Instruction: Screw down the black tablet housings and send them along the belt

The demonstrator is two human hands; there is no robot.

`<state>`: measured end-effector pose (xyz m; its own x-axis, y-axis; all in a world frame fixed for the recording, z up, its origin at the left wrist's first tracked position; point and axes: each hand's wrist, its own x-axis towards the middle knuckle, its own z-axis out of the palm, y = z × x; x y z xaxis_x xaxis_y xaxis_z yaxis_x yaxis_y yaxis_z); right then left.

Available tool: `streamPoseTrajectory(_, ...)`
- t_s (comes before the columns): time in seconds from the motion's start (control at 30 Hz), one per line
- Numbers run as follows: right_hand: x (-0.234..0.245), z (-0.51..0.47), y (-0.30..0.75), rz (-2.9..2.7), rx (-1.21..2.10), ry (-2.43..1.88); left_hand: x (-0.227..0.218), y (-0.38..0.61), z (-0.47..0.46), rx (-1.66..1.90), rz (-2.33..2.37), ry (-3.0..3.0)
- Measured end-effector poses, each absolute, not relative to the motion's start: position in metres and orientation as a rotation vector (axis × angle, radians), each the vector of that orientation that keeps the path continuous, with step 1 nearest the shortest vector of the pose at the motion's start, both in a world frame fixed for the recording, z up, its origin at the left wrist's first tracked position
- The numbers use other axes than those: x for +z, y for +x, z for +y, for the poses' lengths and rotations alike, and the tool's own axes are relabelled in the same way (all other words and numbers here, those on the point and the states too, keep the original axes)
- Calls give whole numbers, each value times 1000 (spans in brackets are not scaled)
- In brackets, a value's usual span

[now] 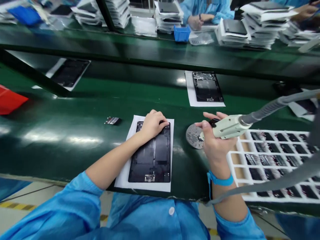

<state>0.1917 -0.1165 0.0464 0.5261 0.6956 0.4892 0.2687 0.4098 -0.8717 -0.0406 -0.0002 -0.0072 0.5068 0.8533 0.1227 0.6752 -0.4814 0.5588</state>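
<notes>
A black tablet back panel (pixel 152 155) lies on a white sheet (pixel 125 173) at the near edge of the green belt. My left hand (pixel 152 124) rests on the panel's top edge, fingers curled and pressing on it. My right hand (pixel 216 141) is closed round a pale electric screwdriver (pixel 225 126) with a grey hose (pixel 275 106) leading off to the right. The tool's tip sits over a round metal screw dish (pixel 194 136) just right of the panel.
A white grid tray (pixel 275 163) of small black parts sits at my right. A loose small part (pixel 113 120) lies left of the panel. Two more panels on sheets (pixel 207 87) (pixel 68 73) ride the belt. A red bin (pixel 10 100) is at left. A person in blue (pixel 200 15) sits opposite among stacked trays.
</notes>
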Motion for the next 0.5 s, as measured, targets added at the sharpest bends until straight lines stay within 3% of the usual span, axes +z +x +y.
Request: streamPoseTrajectory(0.5,32,-97,198,-925,245,-1237,-14,-39,0,694,1121,2317)
